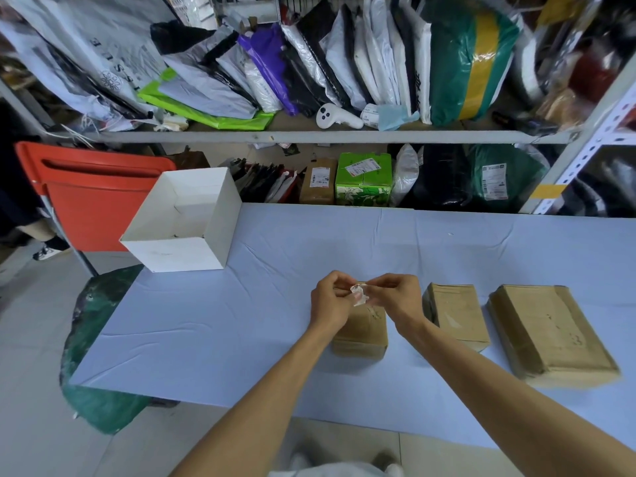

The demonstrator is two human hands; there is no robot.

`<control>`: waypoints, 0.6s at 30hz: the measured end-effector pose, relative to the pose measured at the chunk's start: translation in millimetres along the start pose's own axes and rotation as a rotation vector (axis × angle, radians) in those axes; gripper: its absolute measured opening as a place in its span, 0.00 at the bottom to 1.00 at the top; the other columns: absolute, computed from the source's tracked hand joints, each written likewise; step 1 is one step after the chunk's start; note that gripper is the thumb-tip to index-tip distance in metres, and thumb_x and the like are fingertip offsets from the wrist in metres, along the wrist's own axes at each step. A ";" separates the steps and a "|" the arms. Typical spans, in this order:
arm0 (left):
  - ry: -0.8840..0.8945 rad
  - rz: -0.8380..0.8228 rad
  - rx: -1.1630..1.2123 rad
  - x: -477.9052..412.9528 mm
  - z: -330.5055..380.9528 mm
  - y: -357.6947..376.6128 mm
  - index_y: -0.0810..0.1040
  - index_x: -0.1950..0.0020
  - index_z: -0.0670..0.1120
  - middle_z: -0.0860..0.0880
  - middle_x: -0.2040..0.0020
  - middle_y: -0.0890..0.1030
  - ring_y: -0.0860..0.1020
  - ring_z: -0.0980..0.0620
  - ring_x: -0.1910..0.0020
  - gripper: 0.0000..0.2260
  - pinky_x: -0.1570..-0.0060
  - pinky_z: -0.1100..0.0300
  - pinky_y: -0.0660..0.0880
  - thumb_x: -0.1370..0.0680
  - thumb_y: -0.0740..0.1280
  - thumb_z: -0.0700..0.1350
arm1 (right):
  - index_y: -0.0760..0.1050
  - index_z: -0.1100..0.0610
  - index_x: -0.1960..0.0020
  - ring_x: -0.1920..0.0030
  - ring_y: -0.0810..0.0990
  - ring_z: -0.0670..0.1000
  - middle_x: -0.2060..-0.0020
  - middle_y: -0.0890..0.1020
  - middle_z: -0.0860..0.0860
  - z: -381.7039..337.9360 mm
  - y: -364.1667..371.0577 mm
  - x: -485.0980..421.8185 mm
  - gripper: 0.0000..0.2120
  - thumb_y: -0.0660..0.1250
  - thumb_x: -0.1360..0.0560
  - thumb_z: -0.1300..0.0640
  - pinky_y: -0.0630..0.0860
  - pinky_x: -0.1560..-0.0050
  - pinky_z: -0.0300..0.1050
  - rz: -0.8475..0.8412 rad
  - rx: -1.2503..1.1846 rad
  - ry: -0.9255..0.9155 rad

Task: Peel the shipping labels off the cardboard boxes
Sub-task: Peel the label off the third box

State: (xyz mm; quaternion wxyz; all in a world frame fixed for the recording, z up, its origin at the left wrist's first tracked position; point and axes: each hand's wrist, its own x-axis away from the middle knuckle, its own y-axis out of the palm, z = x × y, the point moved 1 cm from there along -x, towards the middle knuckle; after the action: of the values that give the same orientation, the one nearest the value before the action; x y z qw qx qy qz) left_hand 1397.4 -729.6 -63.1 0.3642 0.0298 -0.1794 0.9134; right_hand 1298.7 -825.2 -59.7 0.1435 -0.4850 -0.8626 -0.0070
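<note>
Both hands, the left hand [328,297] and right hand [395,294], pinch a crumpled label [359,295] just above the near-left cardboard box [361,333]. It looks already peeled off and is being balled up. Next, likely, drop it in the white box [182,218] far left.

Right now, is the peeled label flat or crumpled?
Crumpled. The label is a small wrinkled white wad pinched between the left hand and right hand, above a box.

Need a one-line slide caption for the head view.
Both hands, left hand and right hand, crumple a peeled label above the leftmost of three cardboard boxes on a blue-covered table.
</note>
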 end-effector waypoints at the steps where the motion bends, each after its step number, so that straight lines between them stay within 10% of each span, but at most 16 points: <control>1: 0.000 0.014 -0.037 -0.3 0.9 -0.5 0.78 0.58 0.52 0.58 0.61 0.82 0.80 0.63 0.62 0.08 0.58 0.66 0.78 0.30 0.76 0.43 | 0.83 0.63 0.65 0.63 0.85 0.61 0.68 0.84 0.60 -0.3 0.2 0.2 0.04 0.76 0.35 0.63 0.83 0.56 0.55 -0.005 -0.026 0.006; 18: 0.193 0.003 -0.038 6.6 8.0 -1.2 0.82 0.58 0.51 0.57 0.57 0.80 0.79 0.66 0.59 0.06 0.60 0.74 0.73 0.31 0.76 0.42 | 0.80 0.66 0.65 0.63 0.83 0.62 0.67 0.82 0.62 -14.8 -4.4 -0.6 0.06 0.71 0.35 0.75 0.82 0.56 0.54 -0.054 -0.084 -0.015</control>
State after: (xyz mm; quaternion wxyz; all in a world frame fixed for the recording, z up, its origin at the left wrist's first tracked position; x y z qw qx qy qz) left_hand 1392.8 -727.3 -54.0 0.3788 -0.0658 -0.1609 0.9090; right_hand 1298.9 -830.3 -45.2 0.1161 -0.4674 -0.8753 -0.0435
